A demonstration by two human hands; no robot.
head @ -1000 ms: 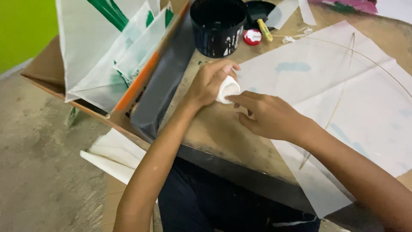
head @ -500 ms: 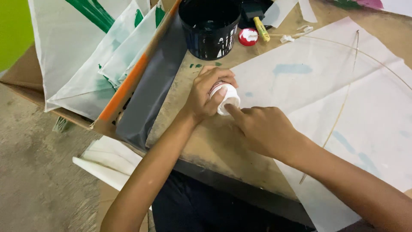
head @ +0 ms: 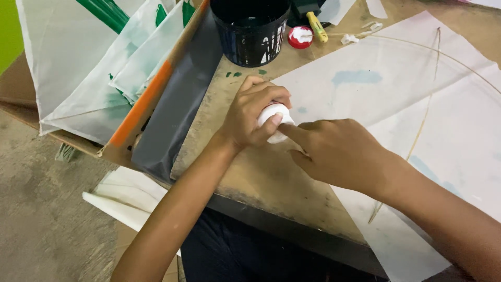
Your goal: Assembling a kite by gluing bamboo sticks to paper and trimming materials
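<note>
I hold a small white tape roll [head: 275, 121] in my left hand [head: 254, 116], fingers curled tight around it, at the table's [head: 261, 183] near edge just beside the white kite paper [head: 396, 104]. My right hand [head: 339, 151] holds nothing; its forefinger presses the roll's face. I judge I am picking for the tape's loose end; next calls for a nail under it. The roll's axis seems to tilt up towards me, though I cannot be sure.
</note>
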